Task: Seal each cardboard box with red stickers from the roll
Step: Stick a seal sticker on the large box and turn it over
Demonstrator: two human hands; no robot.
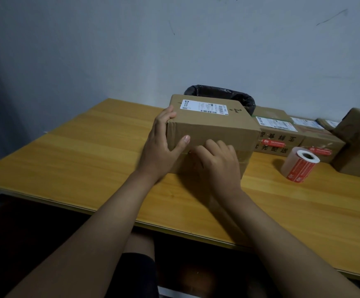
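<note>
- Cardboard box [209,127] stands on the wooden tabletop [89,155], near its middle, long side facing the person; white shipping label [205,106] on its top face.
- Left hand [162,147] wraps the box's near-left corner: thumb [182,141] lies flat across the front face, the other fingers [170,114] reach round the left end up to the top edge. Fingers curled to the box, gripping it.
- Left forearm comes in from below left, extended, wrist roughly straight.
- Right hand [217,160] lies against the lower front face of the box, back of the hand up, knuckles bent, fingers close together and pressing toward the cardboard (fingertips hidden behind the knuckles; cannot tell whether they pinch anything).
- A small trace of red shows at the box face just left of the right hand; too small to identify.
- Sticker roll [300,165], white with red stickers, lies on its side on the tabletop to the right of the box, apart from it.
- Further boxes [282,134] sit to the right of and behind the box, two showing red stickers [273,143] on their front seams.
- Black bag-lined bin [220,93] directly behind the box, at the wall.
</note>
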